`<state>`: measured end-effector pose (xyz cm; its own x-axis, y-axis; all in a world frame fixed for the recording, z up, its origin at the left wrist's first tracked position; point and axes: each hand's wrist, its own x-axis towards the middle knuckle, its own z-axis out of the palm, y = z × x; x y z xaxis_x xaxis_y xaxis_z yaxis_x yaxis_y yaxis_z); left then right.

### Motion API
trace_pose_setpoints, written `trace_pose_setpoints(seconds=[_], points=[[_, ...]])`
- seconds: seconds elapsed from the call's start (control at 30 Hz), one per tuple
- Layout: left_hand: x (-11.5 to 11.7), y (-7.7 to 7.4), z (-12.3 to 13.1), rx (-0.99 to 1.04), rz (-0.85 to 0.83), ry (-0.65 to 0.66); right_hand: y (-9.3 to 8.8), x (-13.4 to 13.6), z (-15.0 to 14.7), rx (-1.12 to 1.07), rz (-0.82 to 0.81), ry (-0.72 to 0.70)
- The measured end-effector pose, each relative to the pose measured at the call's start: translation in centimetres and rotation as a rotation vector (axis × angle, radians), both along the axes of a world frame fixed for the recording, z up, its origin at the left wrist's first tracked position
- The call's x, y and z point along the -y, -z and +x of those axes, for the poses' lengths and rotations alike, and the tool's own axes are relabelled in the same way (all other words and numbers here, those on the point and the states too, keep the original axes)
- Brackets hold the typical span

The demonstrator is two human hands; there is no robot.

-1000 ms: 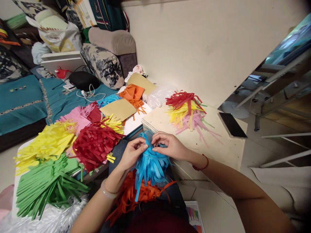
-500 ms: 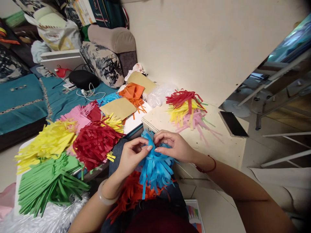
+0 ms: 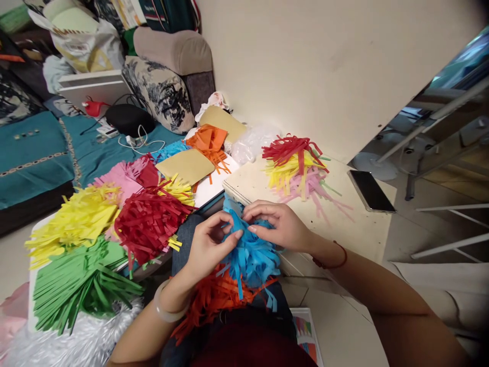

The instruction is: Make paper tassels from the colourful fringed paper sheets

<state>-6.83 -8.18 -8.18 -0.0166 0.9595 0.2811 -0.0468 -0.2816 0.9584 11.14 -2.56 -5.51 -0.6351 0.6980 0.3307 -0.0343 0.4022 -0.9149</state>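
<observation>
Left hand (image 3: 208,247) and right hand (image 3: 280,227) pinch the blue fringe (image 3: 252,257) together just in front of the table (image 3: 355,234), where one mixed bundle (image 3: 296,171) looks done, this one seemingly half-gathered.

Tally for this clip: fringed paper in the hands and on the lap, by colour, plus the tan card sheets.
blue fringe, in the hands: 1
orange fringe, on the lap: 1
tan card sheets: 2
Total: 4
</observation>
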Motion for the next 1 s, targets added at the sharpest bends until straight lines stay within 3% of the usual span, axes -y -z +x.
trace_pose_setpoints(seconds=[0.27, 0.4, 0.53, 0.6, 0.7, 0.87, 0.93, 1.0], points=[[-0.1, 0.1, 0.1, 0.092, -0.018, 0.015, -0.1, 0.0, 0.1, 0.016, 0.069, 0.053], [-0.2, 0.4, 0.2, 0.107, -0.016, -0.003, 0.1, 0.2, 0.1, 0.063, 0.245, 0.027], [0.1, 1.0, -0.2, 0.048, 0.006, -0.055, -0.1, 0.2, 0.1, 0.109, 0.292, -0.061], [0.5, 1.4, -0.7, -0.021, 0.051, -0.053, -0.2, -0.1, 0.1, 0.095, 0.282, 0.022], [1.1, 1.7, -1.5, -0.123, 0.101, 0.018, 0.1, -0.5, -0.1, 0.12, 0.394, 0.185], [1.8, 1.2, -2.4, -0.208, 0.11, 0.264, 1.1, -1.2, -0.7, 0.258, 0.748, 0.176], [1.9, 1.0, -2.7, -0.196, 0.123, 0.355, 1.2, -1.7, -0.7, 0.253, 0.671, 0.164], [1.8, 0.9, -2.9, -0.154, 0.138, 0.433, 1.1, -2.4, -0.5, 0.257, 0.395, 0.099]])
